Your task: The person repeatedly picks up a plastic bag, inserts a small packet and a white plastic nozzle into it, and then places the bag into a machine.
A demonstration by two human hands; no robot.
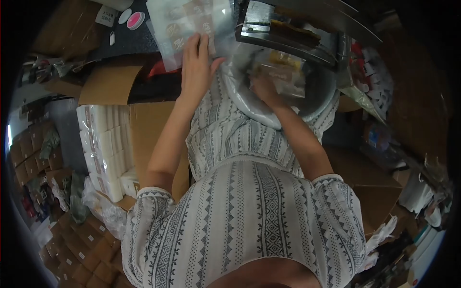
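My left hand (197, 62) lies flat, fingers apart, on a stack of clear plastic bags (187, 26) that hold small brown printed items, at the edge of a dark worktop (129, 41). My right hand (265, 89) reaches down into a large clear plastic bag (249, 103) lining a round bowl-like container on my lap; its fingers are among small wrapped packets (283, 72) inside. Whether it grips a packet cannot be made out. A metal machine part (269, 24) stands just above the container.
A pink-lidded round tub (136, 20) and a white tub (106, 15) sit on the worktop at top left. Packs of white paper rolls (103, 149) and cardboard boxes (144, 129) stand to my left. Brown cartons (370, 182) and cluttered shelves lie to my right.
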